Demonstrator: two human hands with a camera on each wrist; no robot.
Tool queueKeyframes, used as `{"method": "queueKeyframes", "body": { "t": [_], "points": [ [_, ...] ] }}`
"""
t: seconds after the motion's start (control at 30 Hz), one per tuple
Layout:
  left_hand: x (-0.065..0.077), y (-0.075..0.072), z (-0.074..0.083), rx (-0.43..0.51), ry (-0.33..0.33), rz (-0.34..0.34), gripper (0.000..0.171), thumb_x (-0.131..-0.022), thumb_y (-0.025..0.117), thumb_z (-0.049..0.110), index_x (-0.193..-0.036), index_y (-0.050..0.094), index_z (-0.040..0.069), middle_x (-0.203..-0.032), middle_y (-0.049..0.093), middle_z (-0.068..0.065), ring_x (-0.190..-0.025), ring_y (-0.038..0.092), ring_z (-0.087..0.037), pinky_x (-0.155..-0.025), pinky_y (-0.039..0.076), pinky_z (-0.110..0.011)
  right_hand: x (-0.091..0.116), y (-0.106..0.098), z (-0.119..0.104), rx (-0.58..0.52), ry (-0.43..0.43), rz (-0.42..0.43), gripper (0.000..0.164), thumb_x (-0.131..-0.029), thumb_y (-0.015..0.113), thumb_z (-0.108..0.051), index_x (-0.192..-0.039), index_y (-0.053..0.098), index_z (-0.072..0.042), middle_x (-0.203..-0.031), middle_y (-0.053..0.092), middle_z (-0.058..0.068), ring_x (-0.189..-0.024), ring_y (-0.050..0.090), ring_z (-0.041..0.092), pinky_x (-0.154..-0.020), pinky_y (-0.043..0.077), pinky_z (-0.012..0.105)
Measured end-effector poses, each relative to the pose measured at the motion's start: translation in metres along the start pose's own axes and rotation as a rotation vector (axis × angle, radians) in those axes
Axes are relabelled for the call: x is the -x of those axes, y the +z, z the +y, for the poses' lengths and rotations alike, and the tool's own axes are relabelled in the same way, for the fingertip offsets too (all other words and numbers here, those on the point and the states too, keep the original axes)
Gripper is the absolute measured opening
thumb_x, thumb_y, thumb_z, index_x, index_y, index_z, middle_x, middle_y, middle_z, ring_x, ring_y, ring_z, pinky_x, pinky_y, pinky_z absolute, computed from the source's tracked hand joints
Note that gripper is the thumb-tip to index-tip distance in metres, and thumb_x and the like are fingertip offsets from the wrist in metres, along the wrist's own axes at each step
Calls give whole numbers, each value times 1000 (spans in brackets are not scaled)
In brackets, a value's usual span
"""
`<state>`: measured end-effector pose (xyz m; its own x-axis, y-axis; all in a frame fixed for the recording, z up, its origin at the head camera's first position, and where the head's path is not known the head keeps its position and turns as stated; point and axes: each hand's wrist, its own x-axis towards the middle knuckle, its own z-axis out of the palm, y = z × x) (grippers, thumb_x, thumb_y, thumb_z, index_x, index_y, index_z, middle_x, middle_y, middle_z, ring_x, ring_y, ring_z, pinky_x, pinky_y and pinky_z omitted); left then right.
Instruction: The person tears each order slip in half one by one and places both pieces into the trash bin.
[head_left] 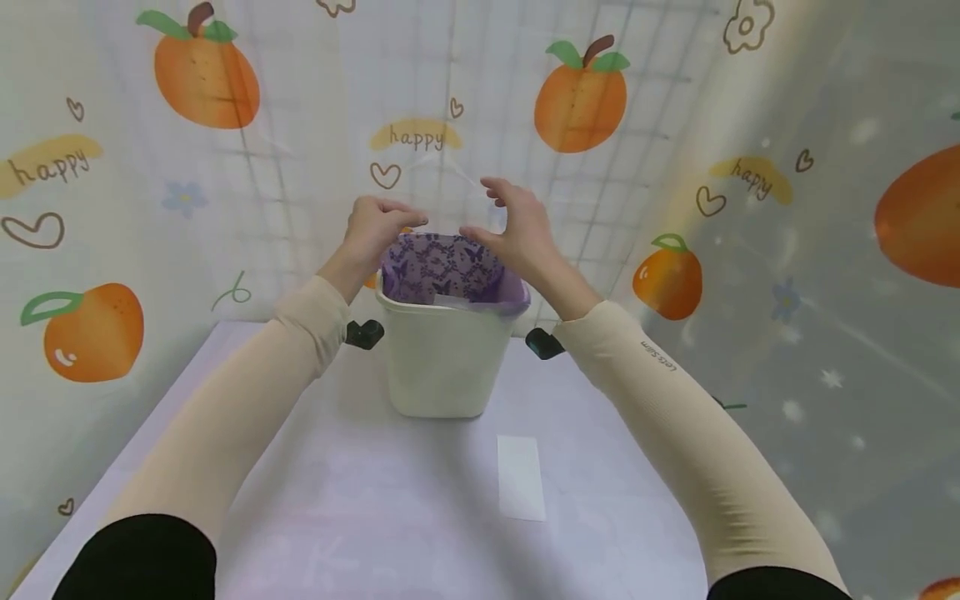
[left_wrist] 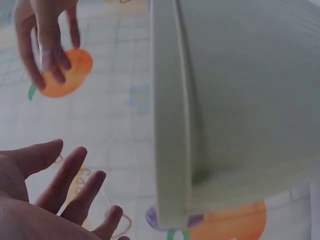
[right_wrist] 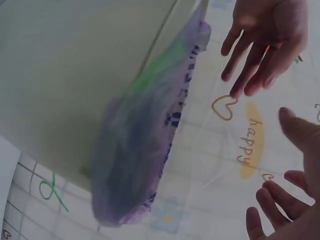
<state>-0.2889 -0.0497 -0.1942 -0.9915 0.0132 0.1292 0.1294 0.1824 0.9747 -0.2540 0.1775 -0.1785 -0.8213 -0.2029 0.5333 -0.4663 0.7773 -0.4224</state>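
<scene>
A white bin (head_left: pixel 442 358) stands upright on the table, lined with a purple bag (head_left: pixel 446 267) that has a dark butterfly-like pattern. In the right wrist view the bag's edge (right_wrist: pixel 135 150) is folded down over the outside of the rim. My left hand (head_left: pixel 378 229) hovers by the rim's left side, its fingers (left_wrist: pixel 65 180) spread and holding nothing. Opposite it, my right hand (head_left: pixel 521 229) is raised above the right part of the rim, fingers apart and loosely bent, with nothing in it.
On the white table (head_left: pixel 360 517) a white rectangular card (head_left: pixel 521 478) lies in front of the bin, to the right. Behind hangs a translucent curtain (head_left: pixel 315 167) printed with oranges and "happy". A dark camera mount (head_left: pixel 365 334) shows beneath the left wrist.
</scene>
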Motion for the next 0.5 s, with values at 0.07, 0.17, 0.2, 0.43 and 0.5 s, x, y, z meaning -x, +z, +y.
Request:
{"method": "queueKeyframes", "body": {
  "t": [0.07, 0.17, 0.2, 0.43, 0.5],
  "points": [
    [0, -3, -3, 19, 11, 10, 20, -91, 82, 20, -106, 81, 6, -134, 68, -6, -120, 57, -20, -114, 44, -41, 3, 1, 8, 1, 30, -1, 76, -97, 77, -39, -159, 44, -8, -157, 52, 15, -142, 50, 33, -119, 39, 49],
    [-1, -9, -8, 35, 26, 34, 23, -92, 81, 21, -108, 81, 4, -137, 68, -6, -133, 54, -21, -119, 38, -42, 9, 2, 20, 2, 66, 15, 75, -101, 68, -46, -160, 42, -8, -161, 48, 14, -145, 47, 34, -120, 37, 51],
    [-1, -11, -10, 35, 29, 43, 24, -92, 81, 22, -109, 80, 4, -137, 68, -6, -135, 53, -21, -121, 36, -43, 11, 1, 24, 1, 73, 16, 73, -103, 65, -47, -160, 41, -8, -161, 47, 15, -146, 47, 34, -121, 36, 52],
    [-1, -24, -26, 72, 1, 75, 31, -95, 78, 25, -119, 77, 6, -142, 64, -6, -142, 48, -24, -122, 34, -49, 31, 1, 52, -31, 67, 23, 61, -112, 46, -39, -159, 39, 0, -160, 45, 23, -146, 44, 41, -121, 32, 58],
    [-2, -27, -32, 96, 3, 74, 31, -97, 76, 24, -122, 76, 6, -142, 64, -7, -141, 48, -24, -122, 34, -48, 36, 1, 61, -35, 50, 39, 57, -114, 43, -33, -158, 39, 2, -158, 45, 26, -145, 43, 43, -120, 31, 59]
  ]
}}
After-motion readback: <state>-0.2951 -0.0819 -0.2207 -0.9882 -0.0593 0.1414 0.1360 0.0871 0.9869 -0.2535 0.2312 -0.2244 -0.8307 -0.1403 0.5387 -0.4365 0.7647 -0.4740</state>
